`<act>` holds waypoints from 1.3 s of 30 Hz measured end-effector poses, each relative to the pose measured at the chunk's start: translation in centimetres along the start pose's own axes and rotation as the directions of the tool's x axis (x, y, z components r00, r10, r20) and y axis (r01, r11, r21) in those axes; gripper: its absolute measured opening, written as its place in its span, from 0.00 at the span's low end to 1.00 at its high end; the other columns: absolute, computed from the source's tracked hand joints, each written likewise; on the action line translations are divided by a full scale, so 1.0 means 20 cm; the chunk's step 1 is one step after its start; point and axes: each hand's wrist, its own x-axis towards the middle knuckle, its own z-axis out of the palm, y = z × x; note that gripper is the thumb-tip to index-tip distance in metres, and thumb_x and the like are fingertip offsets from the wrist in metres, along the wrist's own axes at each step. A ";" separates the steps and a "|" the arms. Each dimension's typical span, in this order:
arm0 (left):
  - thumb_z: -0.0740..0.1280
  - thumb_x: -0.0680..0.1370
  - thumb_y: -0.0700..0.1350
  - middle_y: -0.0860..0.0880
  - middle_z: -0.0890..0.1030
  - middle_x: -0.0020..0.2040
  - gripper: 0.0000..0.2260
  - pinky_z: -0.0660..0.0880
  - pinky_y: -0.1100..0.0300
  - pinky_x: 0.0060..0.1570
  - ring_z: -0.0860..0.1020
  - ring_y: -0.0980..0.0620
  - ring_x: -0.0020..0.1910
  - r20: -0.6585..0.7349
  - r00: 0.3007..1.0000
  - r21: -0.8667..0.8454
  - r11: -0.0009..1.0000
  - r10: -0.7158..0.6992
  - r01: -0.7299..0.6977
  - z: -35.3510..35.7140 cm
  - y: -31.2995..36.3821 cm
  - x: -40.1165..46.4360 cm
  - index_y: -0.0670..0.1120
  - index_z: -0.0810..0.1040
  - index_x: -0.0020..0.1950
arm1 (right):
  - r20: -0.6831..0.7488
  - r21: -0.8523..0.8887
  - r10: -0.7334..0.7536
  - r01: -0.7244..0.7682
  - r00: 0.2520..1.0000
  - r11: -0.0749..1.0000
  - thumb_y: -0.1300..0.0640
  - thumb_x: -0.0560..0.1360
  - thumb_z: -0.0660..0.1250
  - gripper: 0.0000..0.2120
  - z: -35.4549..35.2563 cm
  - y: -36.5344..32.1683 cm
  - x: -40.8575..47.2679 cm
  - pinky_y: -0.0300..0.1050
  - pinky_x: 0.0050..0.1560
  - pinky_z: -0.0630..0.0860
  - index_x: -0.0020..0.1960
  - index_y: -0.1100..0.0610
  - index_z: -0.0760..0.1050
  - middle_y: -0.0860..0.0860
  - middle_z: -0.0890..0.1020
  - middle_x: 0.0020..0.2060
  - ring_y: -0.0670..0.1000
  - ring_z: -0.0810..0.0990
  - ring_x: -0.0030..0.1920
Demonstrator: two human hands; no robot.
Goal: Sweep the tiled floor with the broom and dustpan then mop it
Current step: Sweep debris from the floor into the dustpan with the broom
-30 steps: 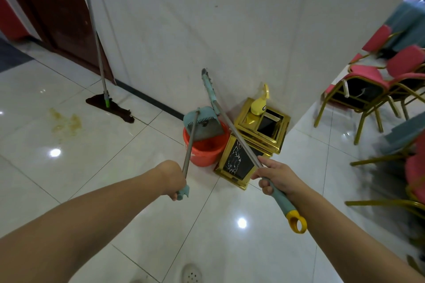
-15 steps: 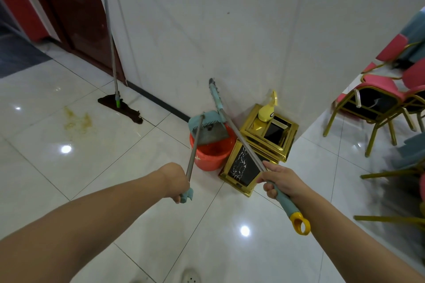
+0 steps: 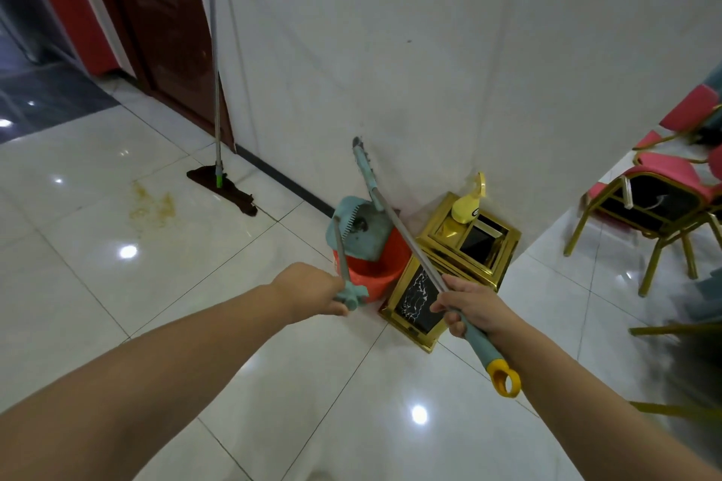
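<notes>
Hands point(image 3: 312, 291) grip dustpan point(image 3: 361, 228), broom point(image 3: 406, 246) — bucket point(image 3: 377, 266), bin point(image 3: 449, 269) beneath

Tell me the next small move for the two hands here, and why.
Probably lift both tools away from the wall. The left hand grips the teal long-handled dustpan, whose pan sits over the orange plastic bucket; the right hand grips the teal broom with the yellow ring end, its far end near the white wall. Sweeping appears not yet begun.
</notes>
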 end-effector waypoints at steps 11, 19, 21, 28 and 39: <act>0.53 0.78 0.64 0.44 0.81 0.44 0.24 0.75 0.53 0.39 0.79 0.45 0.42 -0.176 0.771 -0.619 0.677 -0.613 0.397 -0.20 -0.13 -0.09 0.45 0.75 0.50 | 0.083 -0.086 -0.016 0.023 0.996 0.996 0.71 0.77 0.58 0.20 0.24 -0.25 0.05 0.32 0.16 0.66 0.69 0.66 0.65 0.59 0.74 0.36 0.44 0.68 0.17; 0.56 0.79 0.60 0.45 0.77 0.39 0.21 0.68 0.58 0.36 0.75 0.47 0.38 -0.046 0.630 -0.747 0.446 -0.775 0.494 -0.10 -0.22 -0.23 0.42 0.74 0.45 | 0.193 -0.218 0.249 -0.206 0.949 0.954 0.66 0.79 0.54 0.11 0.49 -0.41 0.20 0.31 0.15 0.64 0.40 0.67 0.69 0.54 0.69 0.31 0.44 0.66 0.16; 0.56 0.80 0.59 0.46 0.76 0.38 0.20 0.67 0.59 0.35 0.75 0.48 0.38 0.007 0.630 -0.750 0.413 -0.777 0.518 -0.04 -0.24 -0.24 0.43 0.74 0.43 | 0.215 -0.224 0.285 -0.237 0.934 0.946 0.66 0.79 0.54 0.11 0.56 -0.41 0.24 0.31 0.15 0.64 0.40 0.67 0.70 0.54 0.69 0.27 0.44 0.67 0.15; 0.55 0.80 0.59 0.42 0.81 0.41 0.24 0.71 0.58 0.39 0.77 0.48 0.40 0.177 0.682 -0.771 0.331 -0.709 0.544 0.20 -0.33 -0.15 0.41 0.79 0.47 | 0.217 -0.206 0.437 -0.397 0.873 0.894 0.64 0.79 0.52 0.11 0.75 -0.42 0.44 0.31 0.14 0.65 0.42 0.67 0.69 0.53 0.68 0.26 0.45 0.66 0.14; 0.53 0.80 0.59 0.46 0.80 0.38 0.19 0.73 0.58 0.34 0.76 0.49 0.32 0.384 0.828 -0.847 0.201 -0.408 0.492 0.30 -0.30 0.16 0.48 0.73 0.41 | 0.187 -0.226 0.519 -0.477 0.834 0.849 0.67 0.74 0.53 0.15 0.79 -0.59 0.69 0.34 0.21 0.73 0.61 0.63 0.62 0.62 0.73 0.43 0.47 0.73 0.22</act>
